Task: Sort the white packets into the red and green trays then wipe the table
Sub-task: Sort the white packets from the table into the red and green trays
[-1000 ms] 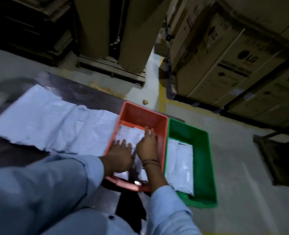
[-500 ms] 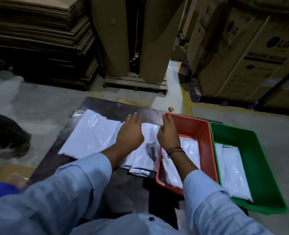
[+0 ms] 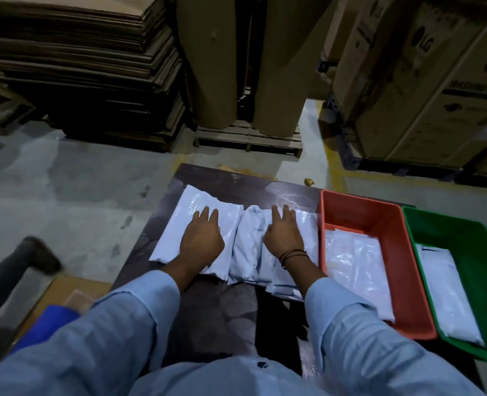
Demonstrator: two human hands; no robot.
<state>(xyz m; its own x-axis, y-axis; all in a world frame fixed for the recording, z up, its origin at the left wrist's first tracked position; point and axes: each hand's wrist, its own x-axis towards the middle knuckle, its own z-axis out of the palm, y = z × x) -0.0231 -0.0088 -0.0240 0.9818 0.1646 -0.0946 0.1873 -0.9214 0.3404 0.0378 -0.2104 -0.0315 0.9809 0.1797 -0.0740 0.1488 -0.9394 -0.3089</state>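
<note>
Flatly on packets: left hand, right hand.

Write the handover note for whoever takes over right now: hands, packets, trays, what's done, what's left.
Hands: left hand open, flat on the unsorted packets on the table; right hand open, flat on the same pile, beside the red tray.
Done: part of the sorting, with red-tray packets in the red tray and a green-tray packet in the green tray.
Left: sort the pile into the trays, then wipe the table. No cloth is in view.
</note>
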